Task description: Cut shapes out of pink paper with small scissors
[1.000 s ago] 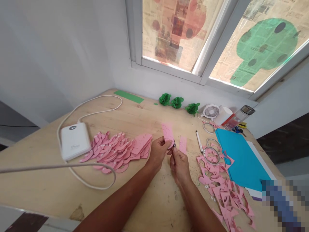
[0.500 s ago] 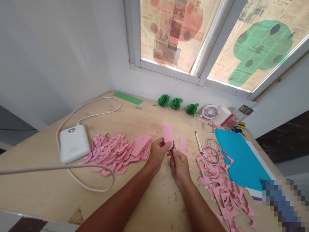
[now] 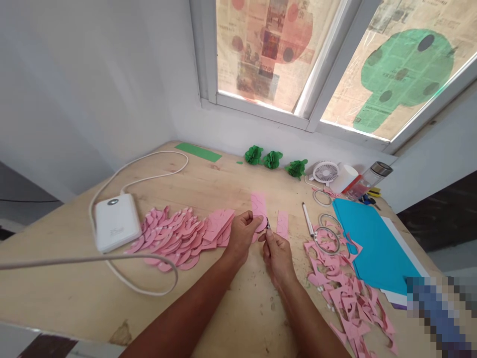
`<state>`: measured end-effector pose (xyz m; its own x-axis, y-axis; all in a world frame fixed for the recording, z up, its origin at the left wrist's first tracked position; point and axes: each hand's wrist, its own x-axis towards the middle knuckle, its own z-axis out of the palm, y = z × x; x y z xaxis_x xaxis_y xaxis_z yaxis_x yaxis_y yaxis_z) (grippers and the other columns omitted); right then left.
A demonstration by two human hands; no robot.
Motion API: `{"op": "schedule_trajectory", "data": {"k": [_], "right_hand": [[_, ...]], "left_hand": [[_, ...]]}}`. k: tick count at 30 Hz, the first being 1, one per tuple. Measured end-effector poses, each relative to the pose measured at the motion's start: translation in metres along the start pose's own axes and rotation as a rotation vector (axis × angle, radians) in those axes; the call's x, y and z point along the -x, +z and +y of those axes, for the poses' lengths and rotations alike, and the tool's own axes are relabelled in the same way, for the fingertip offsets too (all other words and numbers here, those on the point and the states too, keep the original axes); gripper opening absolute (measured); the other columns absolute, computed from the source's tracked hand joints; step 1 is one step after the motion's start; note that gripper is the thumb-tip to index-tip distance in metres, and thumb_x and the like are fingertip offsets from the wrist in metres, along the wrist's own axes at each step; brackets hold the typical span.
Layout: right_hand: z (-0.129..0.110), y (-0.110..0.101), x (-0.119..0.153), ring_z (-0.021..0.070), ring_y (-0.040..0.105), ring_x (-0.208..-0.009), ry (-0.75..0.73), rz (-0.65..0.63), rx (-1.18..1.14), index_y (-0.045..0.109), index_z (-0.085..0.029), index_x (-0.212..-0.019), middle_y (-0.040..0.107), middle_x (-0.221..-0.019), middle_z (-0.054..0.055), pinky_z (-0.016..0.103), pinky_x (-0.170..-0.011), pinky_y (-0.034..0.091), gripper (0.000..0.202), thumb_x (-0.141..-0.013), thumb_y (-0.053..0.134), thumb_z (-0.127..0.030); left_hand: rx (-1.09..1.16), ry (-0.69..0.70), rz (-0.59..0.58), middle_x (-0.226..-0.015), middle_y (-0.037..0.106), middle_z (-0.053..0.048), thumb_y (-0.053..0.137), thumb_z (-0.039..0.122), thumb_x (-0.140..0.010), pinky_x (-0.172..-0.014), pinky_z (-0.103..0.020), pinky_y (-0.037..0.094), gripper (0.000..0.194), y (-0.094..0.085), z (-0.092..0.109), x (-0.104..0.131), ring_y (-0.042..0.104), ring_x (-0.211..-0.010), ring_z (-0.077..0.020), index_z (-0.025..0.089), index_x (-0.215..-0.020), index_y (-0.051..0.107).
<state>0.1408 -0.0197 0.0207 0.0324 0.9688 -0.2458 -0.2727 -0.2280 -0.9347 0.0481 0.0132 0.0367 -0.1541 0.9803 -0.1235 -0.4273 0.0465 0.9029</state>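
The left hand (image 3: 242, 233) pinches a pink paper strip (image 3: 258, 203) between thumb and fingers above the middle of the desk (image 3: 219, 186). The right hand (image 3: 278, 252) is closed around a small dark-tipped tool (image 3: 268, 224), mostly hidden by the fingers, its tip at the strip's right edge. A second pink strip (image 3: 282, 223) lies just right of the tool. To the left spreads a pile of pink pieces (image 3: 179, 233); to the near right, curved pink scraps (image 3: 350, 303). Three green paper flowers (image 3: 273, 159) stand along the far edge.
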Motion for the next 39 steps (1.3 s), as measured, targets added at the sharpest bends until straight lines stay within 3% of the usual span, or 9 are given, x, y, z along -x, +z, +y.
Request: {"op": "schedule_trajectory", "data": {"k": [13,29,39], "right_hand": [[-0.0007,-0.0003,-0.0007,0.0036,0.018,-0.033,0.005,-0.009,-0.013,0.059,-0.014,-0.066,0.032,-0.037,-0.01,0.02,-0.035,0.008,0.037,-0.067,0.064,-0.051],[-0.0009,-0.0001,0.0007,0.0033,0.018,-0.033,0.022,-0.033,0.0,0.058,-0.014,-0.065,0.031,-0.037,-0.01,0.02,-0.034,0.008,0.038,-0.068,0.063,-0.052],[-0.0001,-0.0024,-0.0005,0.0036,0.018,-0.033,0.027,-0.025,-0.002,0.059,-0.014,-0.066,0.031,-0.037,-0.01,0.02,-0.035,0.008,0.038,-0.066,0.064,-0.052]], "left_hand": [[-0.025,0.0,-0.037,-0.053,0.05,0.004,0.066,0.027,-0.059,-0.049,-0.021,0.03,0.018,-0.0011,0.0023,0.0002,0.04,-0.049,-0.0075,0.014,-0.057,0.054],[-0.01,-0.022,-0.004,-0.05,0.048,0.005,0.068,0.027,-0.055,-0.046,-0.021,0.03,0.024,-0.0002,0.01,0.0017,0.041,-0.046,-0.0071,0.016,-0.051,0.047],[-0.017,-0.015,-0.047,-0.051,0.049,0.004,0.067,0.027,-0.058,-0.048,-0.02,0.032,0.022,-0.0018,0.0032,-0.0001,0.041,-0.048,-0.0073,0.016,-0.053,0.049]]}}
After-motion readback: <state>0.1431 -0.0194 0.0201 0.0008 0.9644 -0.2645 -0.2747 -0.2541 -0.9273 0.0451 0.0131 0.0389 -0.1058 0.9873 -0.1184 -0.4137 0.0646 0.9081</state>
